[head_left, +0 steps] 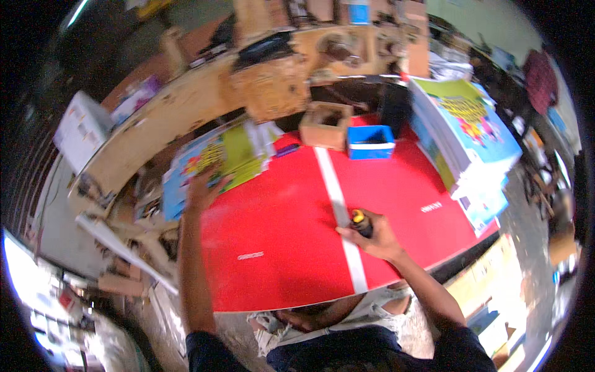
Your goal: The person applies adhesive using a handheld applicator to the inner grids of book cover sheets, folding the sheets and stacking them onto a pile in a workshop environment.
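My right hand (383, 240) is closed around a short black tool with a yellow end (361, 222), held over the red tabletop (279, 217) beside its white stripe (333, 186). The tool's exact kind does not show. On the left, my left hand (201, 189) reaches to a stack of blue and green printed booklets (238, 155). Its fingers look stretched out and apart over the near edge of the stack, though they are blurred.
A brown open box (325, 124) and a small blue box (370, 142) stand at the table's far edge. A tall booklet stack (462, 124) rises on the right. Behind runs a wooden bench (266, 87). A white carton (83, 133) sits far left.
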Tool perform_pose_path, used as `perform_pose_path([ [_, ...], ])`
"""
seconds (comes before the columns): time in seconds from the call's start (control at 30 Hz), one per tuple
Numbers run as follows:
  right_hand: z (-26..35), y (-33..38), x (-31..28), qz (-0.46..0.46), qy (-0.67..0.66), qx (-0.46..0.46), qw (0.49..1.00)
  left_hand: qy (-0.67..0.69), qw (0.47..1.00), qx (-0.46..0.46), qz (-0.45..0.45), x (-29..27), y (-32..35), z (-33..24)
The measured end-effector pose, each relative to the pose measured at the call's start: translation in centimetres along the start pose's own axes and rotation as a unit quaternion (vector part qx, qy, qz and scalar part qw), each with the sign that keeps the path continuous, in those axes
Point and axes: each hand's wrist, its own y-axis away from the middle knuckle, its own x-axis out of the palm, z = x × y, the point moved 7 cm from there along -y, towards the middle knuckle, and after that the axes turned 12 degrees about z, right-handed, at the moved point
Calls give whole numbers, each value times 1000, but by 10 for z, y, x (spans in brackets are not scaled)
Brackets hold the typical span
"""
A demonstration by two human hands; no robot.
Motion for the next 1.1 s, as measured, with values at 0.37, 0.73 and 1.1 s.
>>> perform_pose_path([
  [0.37,71,60,-157,-305,438,7,845,366,916,163,22,7,89,-274],
  [0.73,111,60,-241,-203,576,204,765,327,822,396,246,24,137,-426],
  [1.1,209,100,-170,-242,576,138,769,387,818,379,195,8,122,-394],
])
